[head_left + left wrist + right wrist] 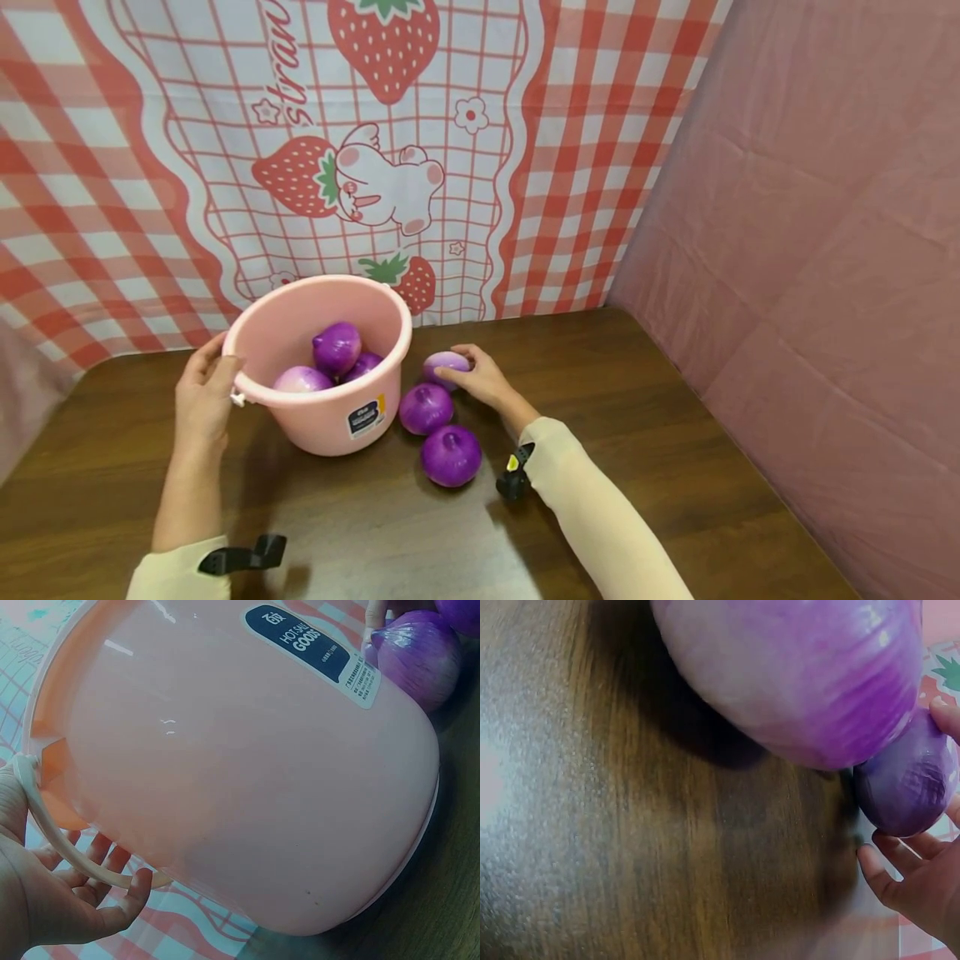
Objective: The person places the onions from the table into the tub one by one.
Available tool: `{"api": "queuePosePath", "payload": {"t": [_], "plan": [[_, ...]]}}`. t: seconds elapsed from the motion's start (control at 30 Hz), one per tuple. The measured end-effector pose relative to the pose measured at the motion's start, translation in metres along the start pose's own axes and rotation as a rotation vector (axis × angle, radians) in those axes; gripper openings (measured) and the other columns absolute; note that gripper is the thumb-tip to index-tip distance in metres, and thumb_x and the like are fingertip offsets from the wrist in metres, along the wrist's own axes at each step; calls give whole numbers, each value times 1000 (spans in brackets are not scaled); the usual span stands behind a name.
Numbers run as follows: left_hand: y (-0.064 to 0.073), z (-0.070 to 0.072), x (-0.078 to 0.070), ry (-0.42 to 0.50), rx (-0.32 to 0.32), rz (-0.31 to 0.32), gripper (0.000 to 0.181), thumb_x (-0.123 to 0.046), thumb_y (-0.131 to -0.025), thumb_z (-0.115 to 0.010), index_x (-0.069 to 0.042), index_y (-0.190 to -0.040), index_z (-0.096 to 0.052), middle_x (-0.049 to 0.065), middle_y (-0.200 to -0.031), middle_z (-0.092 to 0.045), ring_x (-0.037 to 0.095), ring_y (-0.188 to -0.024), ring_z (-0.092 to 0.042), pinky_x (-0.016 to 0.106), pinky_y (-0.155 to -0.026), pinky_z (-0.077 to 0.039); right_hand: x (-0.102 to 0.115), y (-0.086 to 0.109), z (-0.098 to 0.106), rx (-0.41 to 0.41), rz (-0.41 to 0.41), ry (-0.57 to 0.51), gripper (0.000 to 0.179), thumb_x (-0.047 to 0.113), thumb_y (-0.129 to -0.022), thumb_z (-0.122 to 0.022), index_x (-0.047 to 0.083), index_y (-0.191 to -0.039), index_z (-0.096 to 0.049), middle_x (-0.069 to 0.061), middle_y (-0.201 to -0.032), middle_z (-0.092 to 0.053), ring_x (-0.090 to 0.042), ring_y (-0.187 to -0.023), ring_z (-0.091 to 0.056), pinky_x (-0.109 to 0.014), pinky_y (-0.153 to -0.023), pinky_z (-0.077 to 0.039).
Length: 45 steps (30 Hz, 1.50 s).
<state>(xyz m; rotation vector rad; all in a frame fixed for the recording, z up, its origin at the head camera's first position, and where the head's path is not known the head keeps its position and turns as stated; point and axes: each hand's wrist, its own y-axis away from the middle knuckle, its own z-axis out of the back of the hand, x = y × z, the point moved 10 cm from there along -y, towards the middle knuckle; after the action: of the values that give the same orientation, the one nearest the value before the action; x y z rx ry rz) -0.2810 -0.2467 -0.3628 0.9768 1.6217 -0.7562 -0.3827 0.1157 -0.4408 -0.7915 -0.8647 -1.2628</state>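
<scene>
On a dark wooden table [675, 433] stands a pink bucket [330, 417] with three purple onions inside [336, 347]. The left hand [202, 392] rests against the bucket's rim on its left side, beside the handle joint. The right hand [480, 379] grips a pale purple onion [444, 363] lying on the table just right of the bucket. Two more onions, a middle one [425, 408] and a near one [450, 455], lie close in front of it. A strawberry-print checked cloth [390, 150] hangs behind.

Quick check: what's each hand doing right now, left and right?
Left hand: open, fingers resting on the rim of the pink bucket.
Right hand: fingers curled round the far purple onion on the table.
</scene>
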Motion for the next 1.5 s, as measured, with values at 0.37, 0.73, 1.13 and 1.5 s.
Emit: {"api": "queuePosePath", "payload": {"t": [0.37, 0.73, 1.13, 1.5], "plan": [[0, 0, 0, -9, 0, -2, 25, -9, -88, -55, -27, -104, -59, -15, -91, -61, -3, -81, -56, 6, -66, -46, -3, 2, 5, -26, 1, -2, 58, 36, -76, -75, 10, -124, -54, -12, -118, -61, -23, -103, -59, -32, -87, -50], [0, 0, 0, 9, -2, 2, 25, -8, -87, -55, -27, -103, -59, -15, -90, -62, -4, -80, -57, 6, -66, -47, -1, 1, 21, -78, 35, -30, 52, 28, -77, -75, 8, -121, -55, -14, -114, -63, -24, -101, -60, -33, -88, -49], [0, 0, 0, -5, -7, 3, 24, -9, -87, -56, -27, -103, -59, -16, -89, -62, -4, -79, -57, 6, -66, -47, 2, 4, 38, -94, 27, 4, 55, 32, -77, -75, 11, -124, -55, -11, -115, -61, -23, -103, -58, -34, -88, -49], [0, 0, 0, -6, -2, 4, 25, -9, -87, -57, -26, -104, -59, -15, -88, -62, -4, -78, -57, 7, -64, -47, 15, 6, 51, -93, 48, 16, 54, 29, -79, -75, 9, -124, -54, -12, -121, -59, -25, -108, -58, -37, -92, -49]]}}
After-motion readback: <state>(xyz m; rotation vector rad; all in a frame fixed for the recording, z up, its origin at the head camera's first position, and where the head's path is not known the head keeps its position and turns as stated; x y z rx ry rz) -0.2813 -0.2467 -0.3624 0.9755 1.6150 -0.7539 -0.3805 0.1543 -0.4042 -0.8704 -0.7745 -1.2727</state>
